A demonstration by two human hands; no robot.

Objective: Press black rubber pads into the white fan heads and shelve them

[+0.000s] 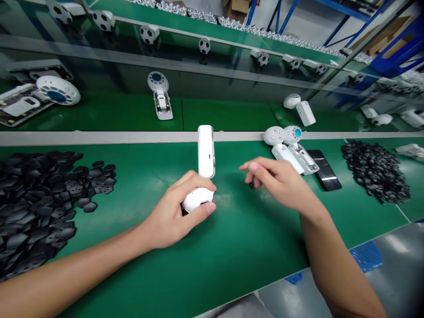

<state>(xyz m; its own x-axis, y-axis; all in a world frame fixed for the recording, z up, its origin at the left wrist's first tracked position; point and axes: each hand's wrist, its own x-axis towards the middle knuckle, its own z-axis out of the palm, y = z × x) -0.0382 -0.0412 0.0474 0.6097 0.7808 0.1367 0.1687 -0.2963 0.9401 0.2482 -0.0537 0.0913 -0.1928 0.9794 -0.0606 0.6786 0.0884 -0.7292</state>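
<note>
The white plastic housing point(206, 151) stood upright, its lower end meeting a rounded white shell point(198, 199) over the green bench point(232, 238). The left hand point(168, 212) had a closed grip around that shell, with the thumb lying across its front. Just to the side, the right hand point(278, 185) held a narrow grip, pinching a small dark piece point(252, 184) (too small to make out clearly) between thumb and fingers.

Beyond the right hand lay a white housing point(286, 159), an opened clear-and-white housing point(305, 159), two perforated white half-shells point(274, 135) and a dark glossy panel point(324, 170). A heap of black hexagonal patches point(43, 207) covered the bench to the left, and a denser black heap point(374, 170) sat to the right. Past a grey rail point(99, 138), a second green belt point(225, 115) carried more white units, and black-and-white football-patterned balls point(149, 34) lined the far side.
</note>
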